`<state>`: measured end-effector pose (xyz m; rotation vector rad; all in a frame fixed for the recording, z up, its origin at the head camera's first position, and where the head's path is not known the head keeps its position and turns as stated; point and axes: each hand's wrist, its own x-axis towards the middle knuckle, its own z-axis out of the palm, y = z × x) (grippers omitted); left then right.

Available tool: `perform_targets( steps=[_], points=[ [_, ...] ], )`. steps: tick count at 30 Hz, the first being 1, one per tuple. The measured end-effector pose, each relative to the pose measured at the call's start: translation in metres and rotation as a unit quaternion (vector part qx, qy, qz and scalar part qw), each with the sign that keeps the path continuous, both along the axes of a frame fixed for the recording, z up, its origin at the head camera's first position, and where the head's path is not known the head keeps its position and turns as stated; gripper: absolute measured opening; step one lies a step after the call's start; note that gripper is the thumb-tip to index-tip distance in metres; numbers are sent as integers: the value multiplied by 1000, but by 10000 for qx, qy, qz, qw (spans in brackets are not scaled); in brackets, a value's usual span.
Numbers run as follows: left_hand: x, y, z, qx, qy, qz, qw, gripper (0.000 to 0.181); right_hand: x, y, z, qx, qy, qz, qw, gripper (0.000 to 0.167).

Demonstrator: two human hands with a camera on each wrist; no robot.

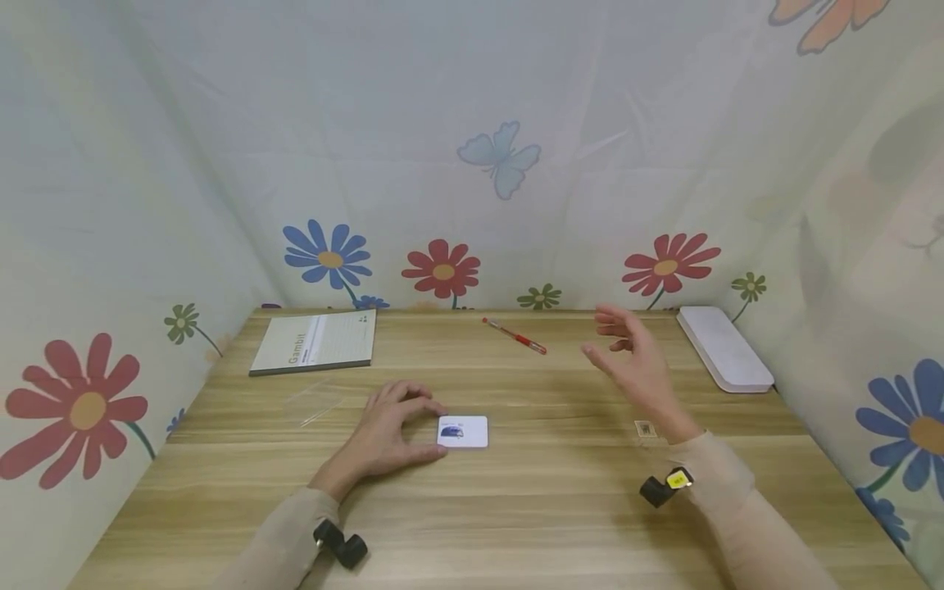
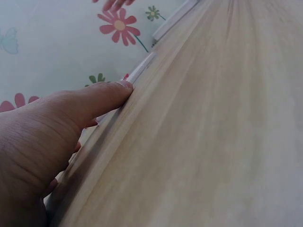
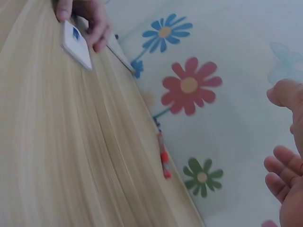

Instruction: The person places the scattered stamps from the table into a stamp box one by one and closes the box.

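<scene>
On the wood-patterned tabletop (image 1: 546,508), the white rectangular piece (image 1: 474,431) lay directly right of the nearer left grip (image 1: 389,430), which pinched its left end, the long axis running left to right, while the right grip (image 1: 636,365) hung well apart, half-spread and empty.

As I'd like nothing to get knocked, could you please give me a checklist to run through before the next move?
1. Left hand on the white picture card: ok, thumb and finger at opposite edges.
2. Right hand free: ok, raised, holding nothing.
3. Red pen apart from both hands: ok.
4. Gambit notebook apart from the card: ok.
5. One card or a stack: cannot tell.
</scene>
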<state>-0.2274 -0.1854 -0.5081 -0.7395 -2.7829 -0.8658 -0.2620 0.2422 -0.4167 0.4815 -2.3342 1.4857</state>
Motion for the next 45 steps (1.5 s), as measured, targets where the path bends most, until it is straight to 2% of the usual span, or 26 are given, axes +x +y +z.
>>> perform_targets(
  steps=[7, 14, 28, 35, 45],
  points=[
    [1, 0, 1, -36, -6, 6, 10000, 56, 10, 43, -5, 41, 237, -250, 9994, 66],
    [-1, 0, -1, -74, 10, 25, 10000, 56, 23, 76, -20, 162, 438, -461, 9978, 66],
    [0, 0, 1, -99, 11, 44, 9999, 57, 51, 107, -53, 586, -222, -453, 9970, 70],
    [1, 1, 2, -92, -33, 30, 9999, 57, 62, 114, -69, 575, -265, -248, 9977, 70],
    [3, 1, 6, -106, -67, 48, 9999, 58, 69, 118, -78, 1107, -642, -130, 9917, 74]
  ],
)
